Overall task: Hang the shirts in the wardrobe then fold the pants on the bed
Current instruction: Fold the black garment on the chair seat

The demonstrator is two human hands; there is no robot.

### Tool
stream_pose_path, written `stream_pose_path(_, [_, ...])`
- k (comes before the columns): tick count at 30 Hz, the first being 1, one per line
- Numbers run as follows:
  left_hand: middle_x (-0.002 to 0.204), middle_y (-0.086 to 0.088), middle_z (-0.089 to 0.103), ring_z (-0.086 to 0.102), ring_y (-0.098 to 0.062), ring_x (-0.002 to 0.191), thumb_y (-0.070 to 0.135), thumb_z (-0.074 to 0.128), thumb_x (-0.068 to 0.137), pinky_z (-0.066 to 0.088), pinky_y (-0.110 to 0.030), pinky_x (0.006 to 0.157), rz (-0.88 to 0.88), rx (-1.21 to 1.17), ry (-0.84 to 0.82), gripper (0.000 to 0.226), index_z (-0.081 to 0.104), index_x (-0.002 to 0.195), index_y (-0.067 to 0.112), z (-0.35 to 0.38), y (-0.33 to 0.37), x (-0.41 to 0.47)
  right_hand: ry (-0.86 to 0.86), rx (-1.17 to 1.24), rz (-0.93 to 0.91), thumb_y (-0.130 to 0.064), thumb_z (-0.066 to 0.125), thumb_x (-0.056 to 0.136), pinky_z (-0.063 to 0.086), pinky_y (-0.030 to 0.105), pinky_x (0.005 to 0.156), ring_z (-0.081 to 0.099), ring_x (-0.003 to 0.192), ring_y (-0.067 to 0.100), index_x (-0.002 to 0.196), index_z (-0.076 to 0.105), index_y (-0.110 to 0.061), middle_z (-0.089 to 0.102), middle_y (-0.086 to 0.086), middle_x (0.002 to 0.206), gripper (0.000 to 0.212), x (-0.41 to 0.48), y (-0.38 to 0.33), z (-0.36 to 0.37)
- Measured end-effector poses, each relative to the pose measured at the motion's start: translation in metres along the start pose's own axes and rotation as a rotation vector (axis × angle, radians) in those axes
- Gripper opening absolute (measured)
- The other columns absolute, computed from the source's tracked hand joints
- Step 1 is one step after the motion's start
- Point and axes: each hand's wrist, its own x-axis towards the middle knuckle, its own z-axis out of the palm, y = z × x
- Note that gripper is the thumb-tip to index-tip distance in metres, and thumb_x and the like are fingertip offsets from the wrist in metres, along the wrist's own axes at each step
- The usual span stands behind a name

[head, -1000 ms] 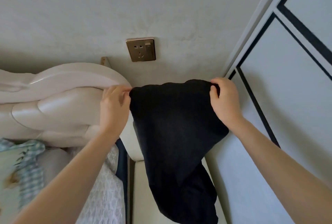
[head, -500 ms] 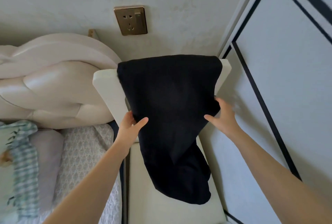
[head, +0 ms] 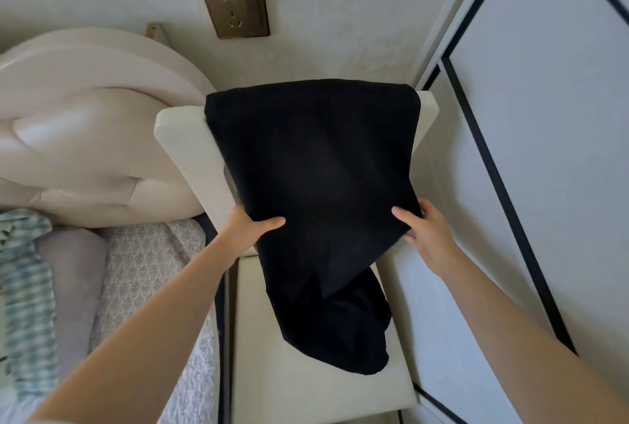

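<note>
Black garment (head: 316, 185) draped over the cream chair back (head: 183, 144); my left hand (head: 250, 229) and right hand (head: 429, 236) each pinch a side edge, thumbs on top.

Cream upholstered chair (head: 289, 389) boxed in
Padded cream headboard (head: 85, 137) left, grey black-lined wardrobe door (head: 544, 151) right; seat's front edge free.

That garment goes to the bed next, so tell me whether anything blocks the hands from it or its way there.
Nothing visible does. The left hand and right hand both grip the black garment, which hangs over the chair back. The bed lies beside the chair on the left, with nothing between.
</note>
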Motion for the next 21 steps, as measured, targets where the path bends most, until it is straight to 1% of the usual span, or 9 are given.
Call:
stream_pose_path(2, [0.125, 0.0, 0.061, 0.056, -0.021, 0.118, 0.022, 0.083, 0.077, 0.044, -0.029, 0.092, 0.0, -0.003, -0.009, 0.069, 0.051, 0.137, 0.013, 0.001, -0.008, -0.001, 0.08, 0.017, -0.016, -0.018, 0.073, 0.085, 0.048, 0.039, 0.098, 0.063, 0.111, 0.019, 0.12, 0.054, -0.014, 0.066, -0.002, 0.119, 0.039, 0.003, 0.006, -0.002])
stream_pose_path(4, [0.117, 0.002, 0.063, 0.058, -0.017, 0.111, 0.02, 0.082, 0.078, 0.045, -0.026, 0.088, -0.019, 0.04, -0.042, 0.061, 0.056, 0.132, 0.012, 0.001, -0.023, -0.004, 0.098, 0.001, -0.022, -0.015, 0.071, 0.087, 0.048, 0.035, 0.095, 0.062, 0.11, 0.017, 0.116, 0.056, -0.017, 0.065, -0.005, 0.115, 0.033, 0.005, 0.011, 0.0])
stream_pose_path(6, [0.114, 0.004, 0.064, 0.059, -0.015, 0.108, 0.019, 0.081, 0.079, 0.045, -0.025, 0.09, -0.034, 0.144, -0.094, 0.053, 0.059, 0.127, 0.012, 0.003, -0.042, -0.008, 0.018, -0.068, 0.014, -0.012, 0.069, 0.088, 0.045, 0.032, 0.095, 0.059, 0.112, 0.016, 0.12, 0.058, -0.02, 0.065, -0.009, 0.113, 0.034, 0.007, 0.015, 0.004])
stream_pose_path(8, [0.117, 0.004, 0.067, 0.061, -0.017, 0.114, 0.021, 0.08, 0.081, 0.047, -0.028, 0.097, -0.033, 0.202, -0.118, 0.05, 0.061, 0.127, 0.013, 0.005, -0.061, -0.009, -0.095, -0.135, 0.086, -0.012, 0.07, 0.087, 0.041, 0.031, 0.097, 0.055, 0.117, 0.015, 0.134, 0.053, -0.017, 0.062, -0.008, 0.122, 0.051, 0.011, 0.022, 0.009])
stream_pose_path(11, [0.121, -0.002, 0.066, 0.06, -0.02, 0.115, 0.018, 0.075, 0.085, 0.047, -0.028, 0.096, -0.031, 0.194, -0.077, 0.05, 0.058, 0.131, 0.009, 0.011, -0.074, -0.013, -0.121, -0.134, 0.132, -0.012, 0.072, 0.085, 0.038, 0.028, 0.094, 0.052, 0.111, 0.012, 0.139, 0.048, -0.012, 0.058, -0.006, 0.124, 0.059, 0.015, 0.03, 0.016])
stream_pose_path(14, [0.107, 0.002, 0.067, 0.062, -0.013, 0.097, 0.017, 0.076, 0.084, 0.049, -0.02, 0.082, -0.023, 0.17, -0.052, 0.046, 0.06, 0.126, 0.007, 0.014, -0.076, -0.025, -0.101, -0.069, 0.131, -0.017, 0.07, 0.088, 0.036, 0.028, 0.095, 0.054, 0.107, 0.008, 0.138, 0.049, -0.014, 0.06, -0.013, 0.117, 0.054, 0.007, 0.037, 0.014])
stream_pose_path(16, [0.1, 0.008, 0.068, 0.064, -0.006, 0.092, 0.017, 0.077, 0.083, 0.053, -0.02, 0.081, 0.012, 0.158, -0.075, 0.035, 0.063, 0.115, 0.017, 0.009, -0.075, -0.038, -0.075, 0.026, 0.117, -0.019, 0.066, 0.091, 0.037, 0.034, 0.1, 0.054, 0.115, 0.009, 0.137, 0.05, -0.02, 0.061, -0.017, 0.116, 0.049, 0.0, 0.042, 0.007])
stream_pose_path(18, [0.101, 0.005, 0.07, 0.067, -0.01, 0.094, 0.015, 0.078, 0.082, 0.057, -0.03, 0.086, 0.061, 0.105, -0.05, 0.027, 0.061, 0.102, 0.023, 0.0, -0.079, -0.052, -0.022, 0.127, 0.083, -0.019, 0.064, 0.093, 0.04, 0.04, 0.105, 0.055, 0.12, 0.011, 0.133, 0.055, -0.023, 0.063, -0.013, 0.124, 0.042, -0.009, 0.047, 0.002])
stream_pose_path(21, [0.107, -0.003, 0.069, 0.069, -0.017, 0.095, 0.011, 0.077, 0.082, 0.058, -0.026, 0.076, 0.04, -0.156, 0.042, 0.04, 0.047, 0.108, 0.011, -0.007, -0.087, -0.074, 0.011, 0.165, 0.058, -0.018, 0.062, 0.094, 0.045, 0.039, 0.102, 0.061, 0.114, 0.01, 0.122, 0.063, -0.021, 0.068, -0.01, 0.119, 0.029, -0.019, 0.055, 0.004])
